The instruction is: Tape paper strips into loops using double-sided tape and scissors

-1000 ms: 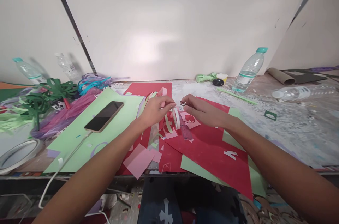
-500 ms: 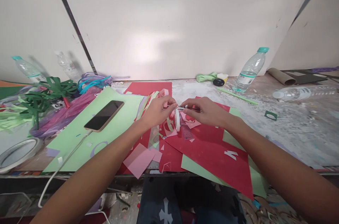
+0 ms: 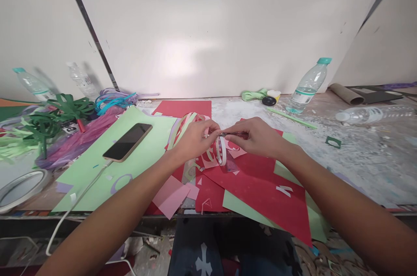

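Observation:
My left hand [image 3: 195, 139] is closed in a pinch at the top of a narrow roll of white tape [image 3: 223, 152], which hangs on edge just under the fingertips. From the other side my right hand [image 3: 259, 137] grips a thin dark pointed tool [image 3: 239, 134], its kind mostly hidden by the fingers. Its tip meets the left fingertips above the roll. Below lie red paper [image 3: 260, 180] and pink paper scraps [image 3: 171, 196]. Striped paper strips [image 3: 186, 126] curve behind my left hand.
A phone [image 3: 127, 142] on a cable rests on green paper [image 3: 87, 176] at left. A wide tape roll [image 3: 24, 189] lies near the left edge. Dark green paper curls [image 3: 73, 108] stand further back. At right are an upright bottle [image 3: 306, 87] and a lying bottle [image 3: 371, 115].
The white tape roll has swung slightly right and turned, showing more of its ring. My fingertips have drawn closer together above it, and the right hand has shifted a little.

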Tool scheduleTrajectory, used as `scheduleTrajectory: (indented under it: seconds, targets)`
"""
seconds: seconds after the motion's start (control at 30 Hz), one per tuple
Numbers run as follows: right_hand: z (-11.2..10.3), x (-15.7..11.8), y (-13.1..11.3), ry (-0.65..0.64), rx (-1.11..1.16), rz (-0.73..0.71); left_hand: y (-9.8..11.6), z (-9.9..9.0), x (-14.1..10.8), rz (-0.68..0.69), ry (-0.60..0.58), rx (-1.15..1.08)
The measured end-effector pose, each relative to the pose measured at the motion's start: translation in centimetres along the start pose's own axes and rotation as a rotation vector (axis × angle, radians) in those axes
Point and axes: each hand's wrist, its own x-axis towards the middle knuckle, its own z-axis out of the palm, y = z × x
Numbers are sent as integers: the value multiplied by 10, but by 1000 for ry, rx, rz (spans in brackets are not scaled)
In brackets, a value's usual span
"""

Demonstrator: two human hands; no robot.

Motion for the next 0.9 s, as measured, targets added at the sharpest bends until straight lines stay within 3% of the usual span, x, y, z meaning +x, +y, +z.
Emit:
scheduleTrajectory:
  seconds: [0.9]
  targets:
    - [1,-2,-1,12,-21,20,5,4,-2,-10,40,47]
